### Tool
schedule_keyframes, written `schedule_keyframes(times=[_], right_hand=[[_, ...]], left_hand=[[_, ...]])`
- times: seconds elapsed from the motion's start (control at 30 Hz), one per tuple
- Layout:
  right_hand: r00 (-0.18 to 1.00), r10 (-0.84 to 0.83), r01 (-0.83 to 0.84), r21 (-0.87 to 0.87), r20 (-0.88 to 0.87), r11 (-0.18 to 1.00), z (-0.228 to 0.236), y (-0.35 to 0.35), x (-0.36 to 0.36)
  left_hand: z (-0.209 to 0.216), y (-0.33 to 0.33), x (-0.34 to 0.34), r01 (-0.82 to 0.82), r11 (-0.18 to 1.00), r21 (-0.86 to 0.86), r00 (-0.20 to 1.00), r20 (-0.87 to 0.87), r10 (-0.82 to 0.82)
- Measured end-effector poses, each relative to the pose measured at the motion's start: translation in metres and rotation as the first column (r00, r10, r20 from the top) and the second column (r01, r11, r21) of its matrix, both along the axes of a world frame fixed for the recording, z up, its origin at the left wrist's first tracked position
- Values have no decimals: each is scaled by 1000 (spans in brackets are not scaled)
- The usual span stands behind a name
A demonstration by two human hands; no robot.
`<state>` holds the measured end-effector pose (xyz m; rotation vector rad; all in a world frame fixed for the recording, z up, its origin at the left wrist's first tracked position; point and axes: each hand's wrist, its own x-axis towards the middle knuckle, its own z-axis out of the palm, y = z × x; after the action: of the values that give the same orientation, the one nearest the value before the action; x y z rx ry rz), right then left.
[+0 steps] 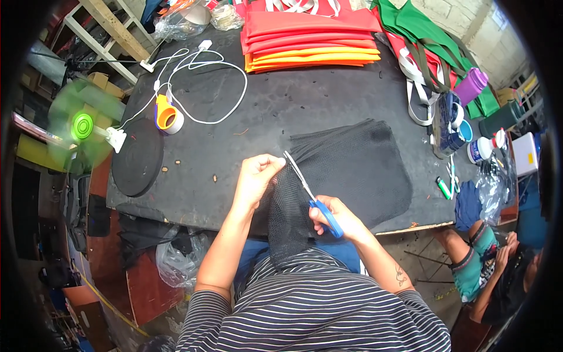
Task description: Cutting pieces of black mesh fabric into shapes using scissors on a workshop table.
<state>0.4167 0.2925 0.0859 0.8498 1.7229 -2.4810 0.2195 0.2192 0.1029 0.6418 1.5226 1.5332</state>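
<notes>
Black mesh fabric (pixel 375 170) lies in a layered pile on the dark table, and one piece (pixel 287 214) hangs over the front edge toward my lap. My left hand (pixel 258 176) pinches the upper edge of that hanging piece between thumb and fingers. In my right hand (pixel 337 218) is a pair of scissors (pixel 328 217) with blue handles. Their blades point up and left, with the tips close beside my left fingertips at the mesh edge. Whether the blades are cutting through anything is too small to tell.
Stacked red and orange fabric (pixel 311 44) sits at the back. A tape dispenser (pixel 169 117), white cable (pixel 234 105) and green fan (pixel 82 126) are at left. Right are green fabric (pixel 434 41), a purple bottle (pixel 471 85) and a green lighter (pixel 443 188). Another person (pixel 498 276) sits at lower right.
</notes>
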Motion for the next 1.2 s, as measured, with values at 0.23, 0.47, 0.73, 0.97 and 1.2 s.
schedule_keyframes(times=[0.23, 0.47, 0.73, 0.97, 1.2], right_hand=[[998, -57, 57, -10, 4, 998, 3, -3, -2], [994, -82, 80, 34, 76, 996, 17, -7, -3], [926, -253, 269, 19, -281, 963, 18, -1, -4], [869, -362, 389, 17, -337, 921, 60, 22, -20], [579, -354, 398, -124, -734, 909, 127, 147, 87]], left_hand=[[10, -3, 3, 9, 1000, 20, 999, -36, -8], [16, -6, 7, -2, 1000, 15, 998, -58, 3], [15, -5, 15, -35, 978, 208, 973, -215, 81], [43, 14, 50, 81, 988, 129, 970, -237, -48], [64, -31, 46, 539, 842, -15, 814, -246, -526]])
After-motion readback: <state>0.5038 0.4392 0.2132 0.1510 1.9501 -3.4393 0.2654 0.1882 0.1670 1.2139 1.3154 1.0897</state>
